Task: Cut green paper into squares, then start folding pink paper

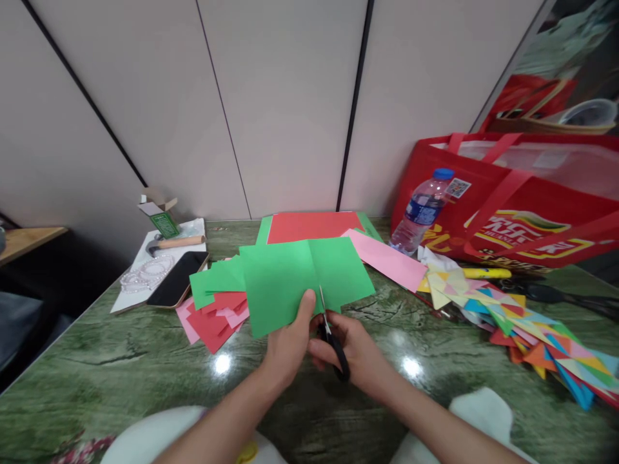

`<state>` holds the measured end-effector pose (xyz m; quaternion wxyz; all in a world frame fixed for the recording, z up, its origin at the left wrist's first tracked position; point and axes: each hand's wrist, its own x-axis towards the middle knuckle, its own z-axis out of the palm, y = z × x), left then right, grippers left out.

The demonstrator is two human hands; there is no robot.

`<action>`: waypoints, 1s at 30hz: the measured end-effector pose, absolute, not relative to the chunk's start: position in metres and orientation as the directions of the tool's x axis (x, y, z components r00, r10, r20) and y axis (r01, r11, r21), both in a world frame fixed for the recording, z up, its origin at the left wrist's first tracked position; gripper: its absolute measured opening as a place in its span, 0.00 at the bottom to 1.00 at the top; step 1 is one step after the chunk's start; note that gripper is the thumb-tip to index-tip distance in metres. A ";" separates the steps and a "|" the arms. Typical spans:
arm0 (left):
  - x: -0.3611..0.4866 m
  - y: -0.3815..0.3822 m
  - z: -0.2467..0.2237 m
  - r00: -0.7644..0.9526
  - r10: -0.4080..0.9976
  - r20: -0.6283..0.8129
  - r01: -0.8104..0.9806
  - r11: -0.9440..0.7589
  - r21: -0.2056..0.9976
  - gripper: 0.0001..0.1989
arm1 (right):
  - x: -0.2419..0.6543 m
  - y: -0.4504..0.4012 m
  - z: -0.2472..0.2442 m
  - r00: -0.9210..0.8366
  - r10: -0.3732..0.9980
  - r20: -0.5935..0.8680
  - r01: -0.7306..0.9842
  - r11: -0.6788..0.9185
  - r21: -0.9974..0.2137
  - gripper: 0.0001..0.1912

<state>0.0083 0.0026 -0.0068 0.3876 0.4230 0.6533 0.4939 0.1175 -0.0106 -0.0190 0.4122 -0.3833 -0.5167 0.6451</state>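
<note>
My left hand [289, 341], at seven o'clock, pinches the green sheet [275, 277], thumb on the front; its other fingers are hidden behind. I think it grips there, close to the blades, so the paper won't flop. My right hand [358, 348], at five o'clock, holds the scissors [333, 341] by the black loops. The blades point up toward twelve, beside the fold line, maybe because that line is a good guide. From this far off, I can't tell how wide they are. The sheet is in the middle of my clock, held up over the table [169, 367]. Small paper bits [207, 324] lie at eight o'clock and a red sheet [314, 225] at twelve, which leaves my hands room. The table is shiny green with dark streaks. A pale wall [285, 109] stands behind it. A red bag [522, 206] and a bottle [418, 216] stand at two o'clock; a phone [178, 278] lies at nine.
</note>
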 end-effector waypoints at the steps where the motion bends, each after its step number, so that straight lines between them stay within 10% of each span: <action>1: 0.009 0.002 -0.006 -0.320 0.942 -0.101 0.178 0.164 0.970 0.21 | 0.118 -0.010 -0.020 -0.360 0.932 -0.034 -0.157 -0.097 -0.983 0.19; 30: 0.011 0.003 -0.019 -0.291 0.954 -0.066 -0.012 0.065 0.998 0.23 | 0.118 -0.010 -0.013 -0.313 0.950 -0.006 -0.130 -0.049 -0.990 0.19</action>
